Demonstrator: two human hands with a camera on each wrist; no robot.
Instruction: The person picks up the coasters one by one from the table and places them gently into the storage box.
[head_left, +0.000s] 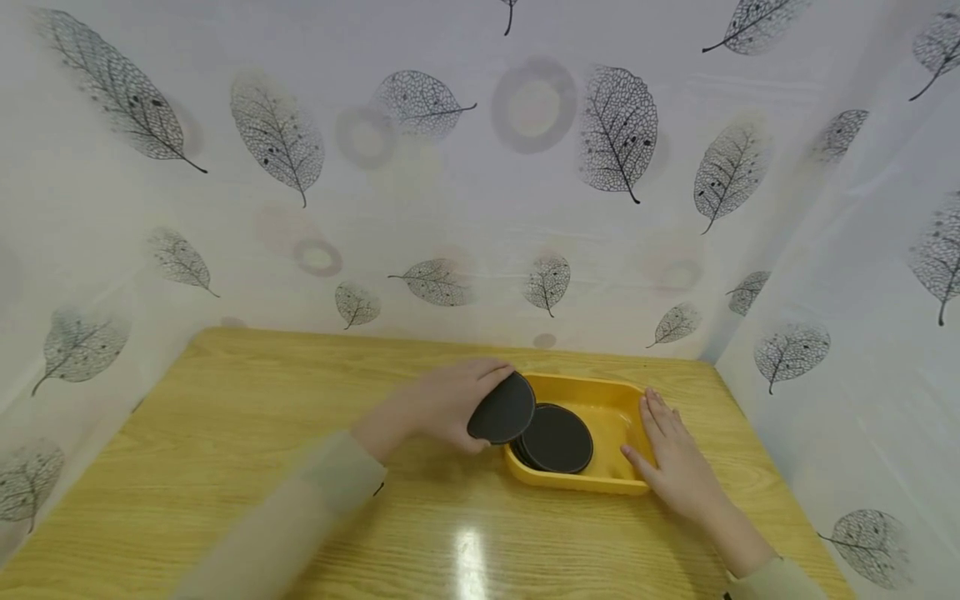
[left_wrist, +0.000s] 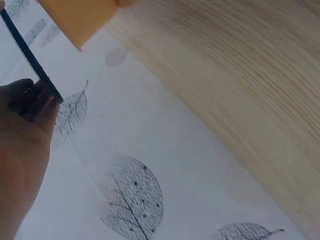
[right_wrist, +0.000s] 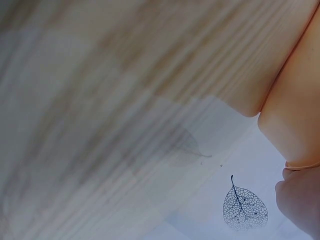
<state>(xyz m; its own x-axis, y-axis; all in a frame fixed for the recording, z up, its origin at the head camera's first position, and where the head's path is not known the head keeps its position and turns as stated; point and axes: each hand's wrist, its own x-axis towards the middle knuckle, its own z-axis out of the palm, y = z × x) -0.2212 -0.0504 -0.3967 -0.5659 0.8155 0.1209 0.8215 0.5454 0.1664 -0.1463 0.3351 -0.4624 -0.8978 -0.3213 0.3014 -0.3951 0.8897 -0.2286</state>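
My left hand (head_left: 453,404) grips a black round coaster (head_left: 504,408) at its edge and holds it tilted over the left side of a yellow tray (head_left: 577,482). The left wrist view shows this coaster (left_wrist: 31,57) edge-on, thin and flat, with fingers at its lower end. Inside the tray, at the left, lies a small stack of similar black coasters (head_left: 557,439), slightly fanned. My right hand (head_left: 678,467) rests on the tray's right side, fingers straight along the rim and thumb reaching over the inside. In the right wrist view the tray's wall (right_wrist: 295,100) stands beside the hand (right_wrist: 302,197).
The tray stands on a light wood-grain table (head_left: 262,417), near its back right corner. A pale sheet printed with dark leaves (head_left: 450,208) rises behind the table and along both sides.
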